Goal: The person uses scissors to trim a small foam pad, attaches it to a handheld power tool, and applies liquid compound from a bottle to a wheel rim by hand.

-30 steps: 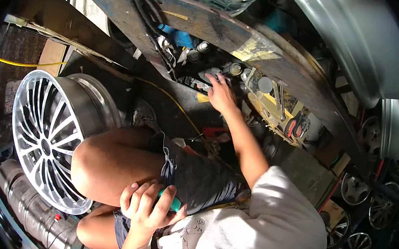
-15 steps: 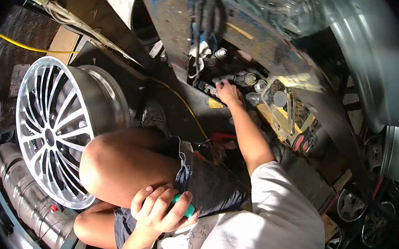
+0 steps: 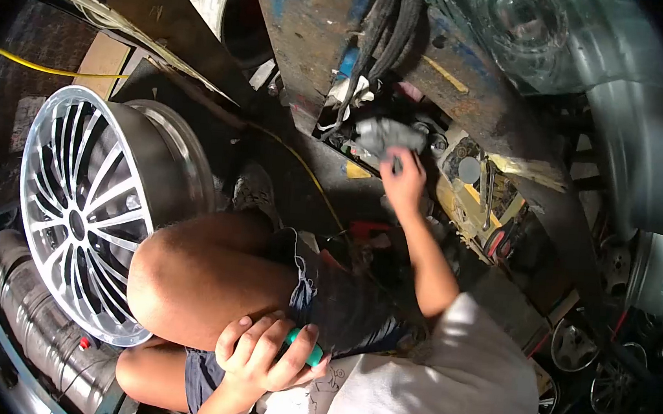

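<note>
My left hand (image 3: pixel 265 353) rests by my thigh, its fingers wrapped round a teal-green object (image 3: pixel 305 348); only part shows, and its kind is hidden. My right hand (image 3: pixel 403 180) is reaching over a cluttered recess under the workbench. Its fingers are closed at the near edge of a grey, blurred thing (image 3: pixel 389 136), whose kind I cannot make out. Beside that hand lies a yellowish board (image 3: pixel 459 194) carrying a round grey disc (image 3: pixel 469 170) and some tools. A silver multi-spoke wheel rim (image 3: pixel 78 224) stands upright left of my knee.
The scuffed workbench (image 3: pixel 292 30) overhangs the recess, with dark hoses (image 3: pixel 390 31) hanging from it. A yellow cable (image 3: pixel 296 157) crosses the floor near my shoe (image 3: pixel 254 188). A metal cylinder (image 3: pixel 32 299) lies behind the rim. Several more wheel rims (image 3: pixel 574 345) sit at the right.
My right hand has drawn back slightly toward me and to the right, and the grey thing now appears at its fingertips. My left hand stays on the green object. The view has shifted slightly.
</note>
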Demonstrator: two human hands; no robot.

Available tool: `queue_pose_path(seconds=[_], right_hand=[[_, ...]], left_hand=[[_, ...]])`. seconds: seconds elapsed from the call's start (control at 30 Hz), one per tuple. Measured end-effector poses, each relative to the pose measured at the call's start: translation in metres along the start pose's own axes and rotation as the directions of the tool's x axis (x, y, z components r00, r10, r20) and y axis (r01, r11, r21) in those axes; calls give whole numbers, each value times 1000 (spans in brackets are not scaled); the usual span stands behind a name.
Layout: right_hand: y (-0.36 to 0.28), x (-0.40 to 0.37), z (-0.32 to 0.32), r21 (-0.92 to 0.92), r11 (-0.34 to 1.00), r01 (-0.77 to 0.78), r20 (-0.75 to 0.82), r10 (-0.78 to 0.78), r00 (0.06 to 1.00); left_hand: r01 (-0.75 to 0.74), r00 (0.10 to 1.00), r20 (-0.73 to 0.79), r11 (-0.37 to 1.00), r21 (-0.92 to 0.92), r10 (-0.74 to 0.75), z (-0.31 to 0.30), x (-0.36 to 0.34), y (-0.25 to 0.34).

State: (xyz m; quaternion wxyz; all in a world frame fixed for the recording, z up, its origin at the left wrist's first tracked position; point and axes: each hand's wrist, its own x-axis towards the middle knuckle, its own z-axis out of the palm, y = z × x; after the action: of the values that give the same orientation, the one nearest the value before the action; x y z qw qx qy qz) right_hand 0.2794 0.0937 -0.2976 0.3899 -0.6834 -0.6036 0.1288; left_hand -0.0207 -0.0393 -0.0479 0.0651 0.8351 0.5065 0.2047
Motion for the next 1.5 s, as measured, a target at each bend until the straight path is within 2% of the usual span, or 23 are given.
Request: queue_pose_path(seconds=[0.07, 0.17, 0.2, 0.3, 0.33, 0.4, 0.43, 0.53, 0.57, 0.67, 0.7, 0.8, 0.87, 0.93, 1.03, 1.07, 1.13, 1.2, 1.27, 1.33, 1.4, 1.47, 1.5], right_hand=[[-10, -55, -35, 12, 999, -32, 102, 31, 994], [27, -133, -78, -147, 969, -201, 154, 223, 963], [31, -137, -84, -177, 956, -234, 128, 258, 958], [52, -141, -77, -324, 939, -117, 80, 151, 985], [57, -137, -70, -343, 931, -123, 171, 191, 967], [54, -130, -55, -500, 840, -211, 337, 413, 846], [57, -128, -46, -545, 826, -141, 263, 328, 907], [54, -117, -32, -379, 885, -271, 144, 345, 927], [54, -112, -28, -278, 950, -140, 37, 156, 987], [64, -105, -33, -109, 990, -89, 183, 108, 977], [68, -105, -35, -116, 976, -186, 260, 211, 942], [77, -114, -23, -193, 981, 26, 116, -4, 993], [67, -130, -19, -413, 910, -24, 264, 145, 954], [60, -134, -12, -385, 923, 10, 252, 95, 963], [73, -134, 8, -416, 888, -194, 155, 280, 947], [73, -125, 3, -370, 925, -82, 125, 137, 983], [44, -107, -18, -182, 983, -5, 173, 37, 984], [62, -130, -17, -6, 996, 94, 325, -87, 942], [128, -179, -1, 106, 994, 37, 705, -101, 702], [107, -162, -8, 20, 987, 156, 699, -126, 704], [70, -146, -5, -65, 983, 171, 676, -82, 732], [45, -133, 3, -168, 983, 77, 615, 43, 787], [43, -131, 16, -264, 961, 82, 678, 124, 724]], left_hand=[[-20, 1000, 18, 1000, 3, 20, -2, 1, -1], [-51, 998, 24, 999, -8, 51, -3, 2, -2], [-57, 998, 23, 998, -6, 57, -3, 1, -3], [-64, 996, 60, 998, -11, 65, -4, -4, -3], [-67, 996, 60, 998, -15, 67, -4, -3, -2], [-78, 994, 74, 997, -20, 79, -3, -1, -1], [-85, 993, 76, 996, -12, 85, -3, 0, -1], [-72, 995, 74, 997, 1, 72, -3, -1, -2], [-63, 996, 67, 998, 5, 63, -4, -1, -2], [-54, 997, 50, 998, 12, 53, -2, -5, -2], [-54, 998, 44, 998, 12, 53, -2, -7, -2], [-59, 998, 31, 998, 23, 58, -2, -6, -3], [-57, 998, 33, 998, 12, 56, -3, -8, -4], [-49, 998, 44, 999, -6, 49, -4, -11, -5], [-10, 998, 60, 1000, -4, 10, -10, -11, -2], [7, 998, 70, 1000, -13, -6, -13, -16, -2], [27, 998, 49, 999, -26, -26, -12, -17, -5], [20, 1000, 20, 999, -39, -20, -9, -17, -6], [12, 999, 35, 999, -49, -10, -10, -16, -5], [-19, 999, 32, 998, -59, 21, -9, -15, -7], [-55, 997, 41, 996, -65, 58, -11, -18, -9], [-30, 999, 42, 997, -69, 33, -13, -22, -9], [-29, 999, 32, 997, -73, 32, -12, -21, -10]])
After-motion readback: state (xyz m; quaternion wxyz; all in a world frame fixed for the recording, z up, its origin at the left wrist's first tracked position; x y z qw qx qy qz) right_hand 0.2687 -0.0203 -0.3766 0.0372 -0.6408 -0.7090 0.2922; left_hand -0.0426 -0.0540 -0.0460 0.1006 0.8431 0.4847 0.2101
